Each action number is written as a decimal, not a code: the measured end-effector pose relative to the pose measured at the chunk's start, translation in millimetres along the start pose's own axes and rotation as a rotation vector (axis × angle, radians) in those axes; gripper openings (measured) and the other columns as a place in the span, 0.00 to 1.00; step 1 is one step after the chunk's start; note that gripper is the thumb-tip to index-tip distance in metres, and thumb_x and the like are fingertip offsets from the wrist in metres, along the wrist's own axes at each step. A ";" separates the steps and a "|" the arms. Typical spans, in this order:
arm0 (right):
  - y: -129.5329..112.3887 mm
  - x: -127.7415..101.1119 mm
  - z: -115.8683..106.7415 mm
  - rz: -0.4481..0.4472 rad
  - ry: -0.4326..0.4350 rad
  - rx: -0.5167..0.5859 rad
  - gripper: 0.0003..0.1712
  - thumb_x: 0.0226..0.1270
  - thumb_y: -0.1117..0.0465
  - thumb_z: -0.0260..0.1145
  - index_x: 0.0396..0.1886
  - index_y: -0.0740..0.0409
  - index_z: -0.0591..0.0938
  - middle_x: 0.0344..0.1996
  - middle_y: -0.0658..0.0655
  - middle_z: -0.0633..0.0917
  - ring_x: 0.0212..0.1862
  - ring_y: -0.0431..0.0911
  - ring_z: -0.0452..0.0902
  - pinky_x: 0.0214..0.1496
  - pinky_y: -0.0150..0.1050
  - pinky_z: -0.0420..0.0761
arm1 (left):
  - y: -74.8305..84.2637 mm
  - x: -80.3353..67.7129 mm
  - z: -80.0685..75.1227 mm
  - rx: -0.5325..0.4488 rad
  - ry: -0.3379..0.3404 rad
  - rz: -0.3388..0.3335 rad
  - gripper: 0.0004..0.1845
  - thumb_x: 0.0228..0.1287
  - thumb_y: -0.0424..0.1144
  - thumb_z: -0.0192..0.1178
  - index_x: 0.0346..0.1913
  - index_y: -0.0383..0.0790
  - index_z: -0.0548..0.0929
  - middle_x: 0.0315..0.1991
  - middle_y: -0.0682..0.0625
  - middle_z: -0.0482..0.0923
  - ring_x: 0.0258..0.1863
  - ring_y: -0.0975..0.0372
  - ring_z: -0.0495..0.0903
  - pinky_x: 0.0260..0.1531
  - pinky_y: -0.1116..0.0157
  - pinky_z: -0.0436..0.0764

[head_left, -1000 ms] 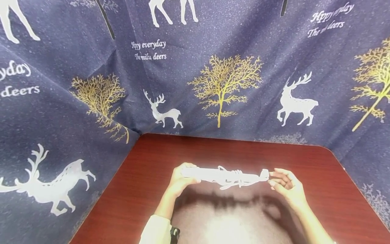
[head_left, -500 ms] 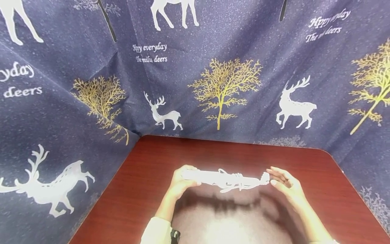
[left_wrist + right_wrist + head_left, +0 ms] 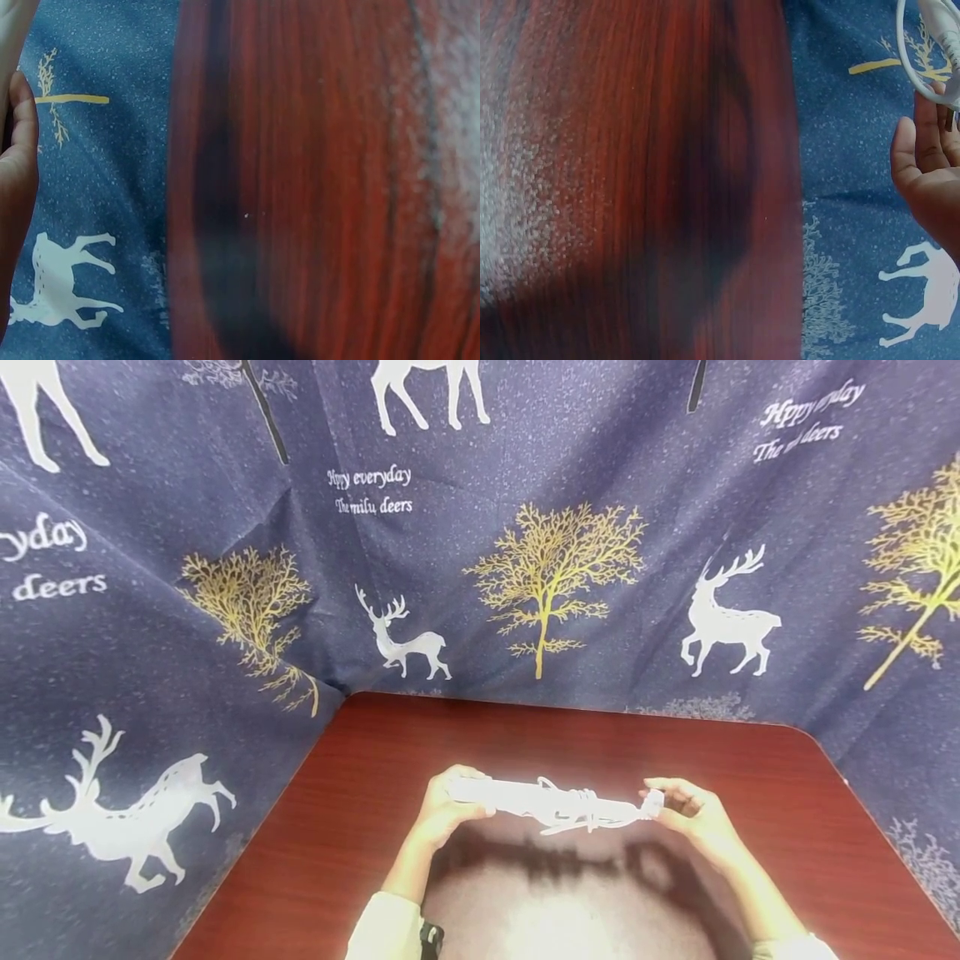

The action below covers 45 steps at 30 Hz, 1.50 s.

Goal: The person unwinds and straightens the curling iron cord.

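"Hppy everyday The milu deers" printed in white on the blue cloth [image 3: 480, 485], partly repeated at left and right

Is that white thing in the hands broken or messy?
Not broken, as far as shows. The white cable bundle is held level above the red table by the left hand and right hand; only a few loops stick out near its middle.

A red-brown wooden table [image 3: 525, 735] sits in the middle, with round corners. It is shiny, and a bright patch of light shows near the front edge. A dark blue cloth [image 3: 150, 527] hangs behind the table and along both sides. The cloth has white deer [image 3: 723, 618] and gold trees [image 3: 551, 564] on it. White words [image 3: 369, 477] on it say "everyday" and "deers". The cloth has some folds and creases.
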State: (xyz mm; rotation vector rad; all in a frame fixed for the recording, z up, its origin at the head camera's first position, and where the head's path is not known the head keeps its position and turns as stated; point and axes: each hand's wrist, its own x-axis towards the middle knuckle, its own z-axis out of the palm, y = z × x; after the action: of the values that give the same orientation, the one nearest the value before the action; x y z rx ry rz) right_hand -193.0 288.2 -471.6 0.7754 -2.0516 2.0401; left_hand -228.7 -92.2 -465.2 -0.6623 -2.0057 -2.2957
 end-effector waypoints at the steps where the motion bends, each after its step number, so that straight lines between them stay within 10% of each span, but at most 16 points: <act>1: -0.6 0.2 0.2 0.004 -0.002 0.002 0.25 0.55 0.85 0.55 0.53 0.70 0.75 0.43 0.56 0.84 0.44 0.43 0.80 0.43 0.32 0.78 | -0.3 0.1 0.0 0.000 0.003 0.001 0.23 0.34 0.16 0.68 0.41 0.22 0.75 0.35 0.43 0.82 0.32 0.58 0.81 0.29 0.63 0.81; 12: -24.1 -10.4 1.8 0.055 0.178 -0.181 0.16 0.50 0.80 0.66 0.42 0.73 0.78 0.30 0.50 0.84 0.32 0.37 0.80 0.33 0.29 0.78 | -3.9 -2.4 -1.8 0.012 0.069 0.026 0.23 0.34 0.16 0.68 0.40 0.22 0.75 0.36 0.44 0.82 0.32 0.59 0.81 0.31 0.65 0.80; 28: -7.8 -33.4 0.0 0.046 0.034 -0.212 0.14 0.54 0.80 0.62 0.39 0.64 0.82 0.32 0.57 0.85 0.33 0.38 0.79 0.32 0.30 0.78 | -21.1 6.5 -8.6 0.015 0.095 0.013 0.24 0.35 0.16 0.70 0.41 0.27 0.77 0.35 0.42 0.81 0.32 0.55 0.81 0.31 0.63 0.81; 45: 15.8 -29.4 -3.8 0.199 0.276 -0.392 0.09 0.57 0.72 0.66 0.38 0.72 0.80 0.28 0.49 0.84 0.30 0.37 0.78 0.32 0.29 0.77 | -26.0 4.3 -10.0 -0.040 0.069 0.039 0.23 0.33 0.16 0.69 0.39 0.28 0.76 0.37 0.40 0.81 0.33 0.55 0.81 0.30 0.63 0.81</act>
State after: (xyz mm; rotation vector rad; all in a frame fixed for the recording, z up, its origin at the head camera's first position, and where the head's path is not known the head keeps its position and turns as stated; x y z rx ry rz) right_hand -175.9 298.5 -498.6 0.2174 -2.3232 1.6301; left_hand -243.1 -96.1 -489.1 -0.6107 -1.9053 -2.3085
